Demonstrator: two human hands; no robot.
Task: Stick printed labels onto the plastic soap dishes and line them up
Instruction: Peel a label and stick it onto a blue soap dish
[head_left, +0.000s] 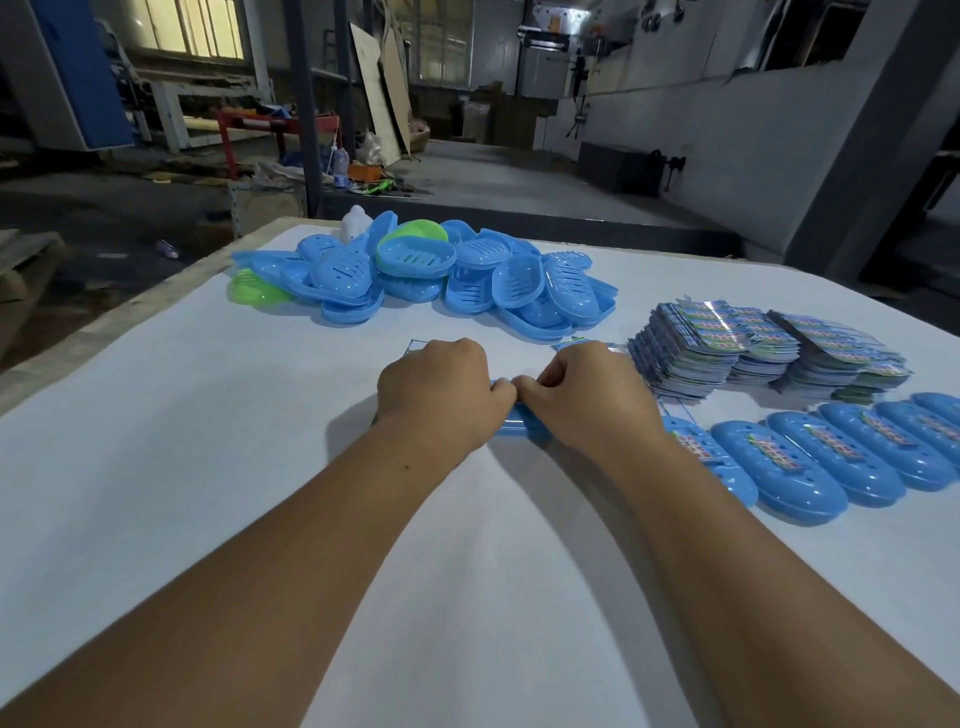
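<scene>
Head view looks down on a white worktop (208, 467) where both hands meet over one blue soap dish (514, 423). This dish lies at the middle of the worktop, mostly hidden under the knuckles. The left hand (436, 395) has its fingers curled down onto the dish, and the right hand (582, 395) curls the same way, thumbs touching; both grip it, along with a printed label (574, 343) whose edges show beyond the hands. Farther back lies a loose heap of blue and green dishes (426, 275). To the right stand stacks of labels (758, 348), and just in front of them a row of labelled dishes (831, 457) lies side by side, touching.
</scene>
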